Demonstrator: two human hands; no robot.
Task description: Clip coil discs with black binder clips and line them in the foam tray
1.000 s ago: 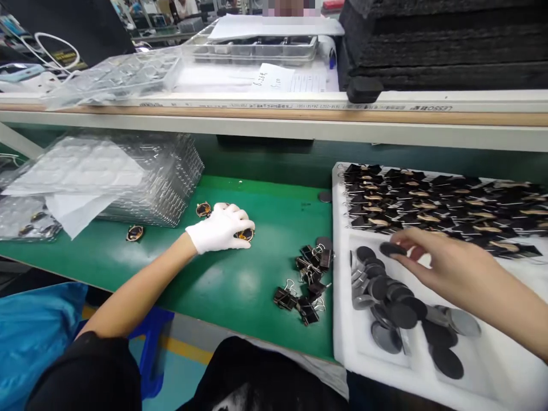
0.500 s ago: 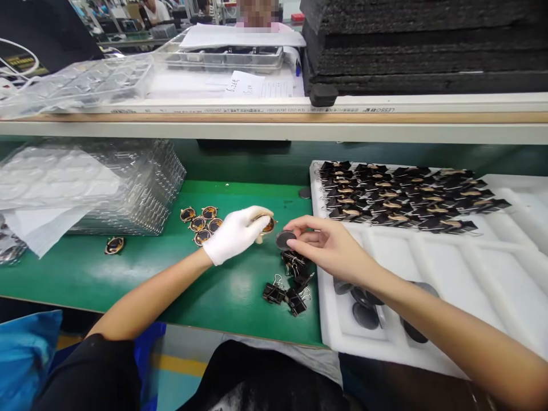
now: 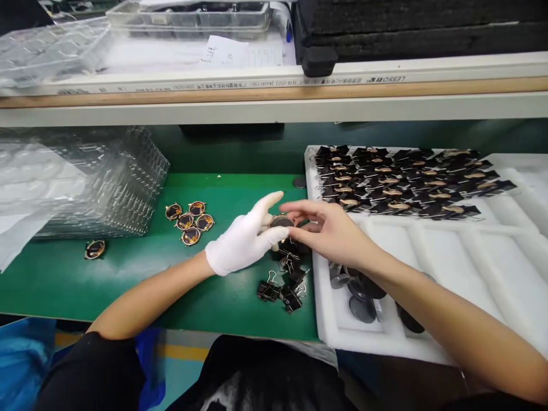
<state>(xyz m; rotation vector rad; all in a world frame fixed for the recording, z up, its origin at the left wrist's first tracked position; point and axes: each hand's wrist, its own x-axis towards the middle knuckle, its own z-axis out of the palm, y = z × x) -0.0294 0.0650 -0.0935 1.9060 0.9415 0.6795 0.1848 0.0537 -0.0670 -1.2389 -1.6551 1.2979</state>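
My left hand (image 3: 242, 242), in a white glove, grips a watch head between thumb and fingers; the glove and a dark round disc largely hide it. The dark disc (image 3: 281, 221) lies against the watch head, and my bare right hand (image 3: 331, 228) pinches its right side. Just below my hands, several black binder clips (image 3: 291, 298) lie in a loose pile on the green table. To the left of my glove sits a cluster of watch heads (image 3: 190, 236) with dark, gold-patterned dials. One more watch head (image 3: 95, 249) lies apart, farther left.
A white foam tray (image 3: 449, 245) on the right carries rows of clipped pieces (image 3: 389, 180) at the back and dark discs (image 3: 362, 308) near the front. Stacked clear plastic trays (image 3: 107, 188) stand at left. A shelf edge (image 3: 257, 108) crosses above the table.
My right hand has brought the dark disc left, onto the watch head in my left hand. The left thumb and fingers have spread around both pieces. The view has tilted downward.
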